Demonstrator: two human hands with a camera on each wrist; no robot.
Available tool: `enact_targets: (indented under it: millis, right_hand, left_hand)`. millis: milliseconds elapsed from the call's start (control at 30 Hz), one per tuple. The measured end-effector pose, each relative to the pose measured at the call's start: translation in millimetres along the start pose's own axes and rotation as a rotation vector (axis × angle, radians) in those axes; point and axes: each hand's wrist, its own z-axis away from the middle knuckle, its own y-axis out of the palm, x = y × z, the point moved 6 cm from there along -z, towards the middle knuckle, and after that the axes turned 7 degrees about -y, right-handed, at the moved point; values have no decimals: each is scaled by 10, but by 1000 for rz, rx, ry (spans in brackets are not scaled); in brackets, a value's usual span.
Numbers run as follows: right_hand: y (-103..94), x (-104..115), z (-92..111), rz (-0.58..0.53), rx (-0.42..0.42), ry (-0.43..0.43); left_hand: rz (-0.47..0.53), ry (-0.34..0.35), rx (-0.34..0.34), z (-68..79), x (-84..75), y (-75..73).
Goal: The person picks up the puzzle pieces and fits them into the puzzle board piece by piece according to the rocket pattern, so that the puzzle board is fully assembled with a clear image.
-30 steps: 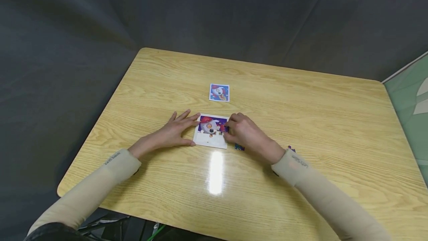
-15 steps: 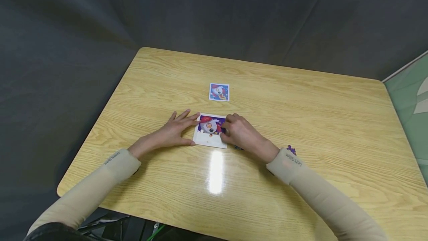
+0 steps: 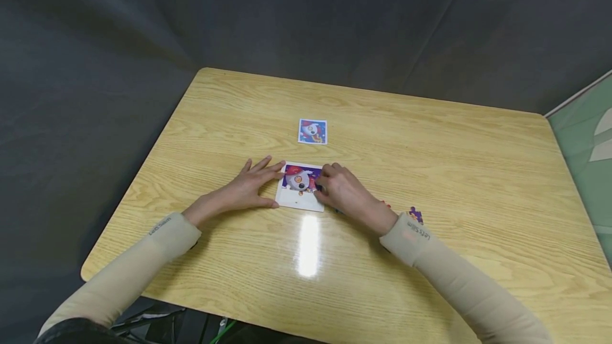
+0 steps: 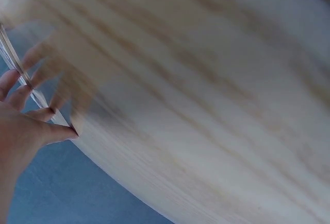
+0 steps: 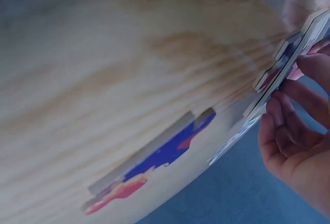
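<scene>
A jigsaw puzzle board [image 3: 292,200] lies mid-table, its upper part filled with a white character in a red hat on purple; its lower strip shows white. My left hand [image 3: 246,187], fingers spread, steadies the board's left edge with thumb and fingertips. Over the right side of the board, my right hand [image 3: 346,191] has curled fingers pinching a puzzle piece down at the picture's edge, mostly covered by the hand. The right wrist view shows those fingers [image 5: 309,100] at the board's edge, with a loose purple and pink piece [image 5: 160,157] on the table before them.
Behind the board lies a small square picture card [image 3: 313,131] with the same character. Right of the right wrist sits a purple piece [image 3: 415,215], and a red bit [image 3: 385,204] peeks from behind the forearm. The wooden table [image 3: 454,153] extends rightward.
My right hand has shifted slightly left over the board's right side, then stayed nearly still. More of the loose pieces by the right wrist shows. The left hand has kept its place.
</scene>
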Motion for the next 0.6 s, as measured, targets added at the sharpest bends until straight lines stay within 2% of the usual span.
enact_targets:
  millis: [167,333,600]
  right_hand:
    - [4,31,6,-11,-25,-23]
    - [-36,18,39,-36,-26,6]
    - [-306,-117,153,-44,-100,69]
  left_hand:
    - [2,-4,5,2,-5,0]
    - [5,-7,13,8,-12,2]
    - [2,-18,23,3,5,2]
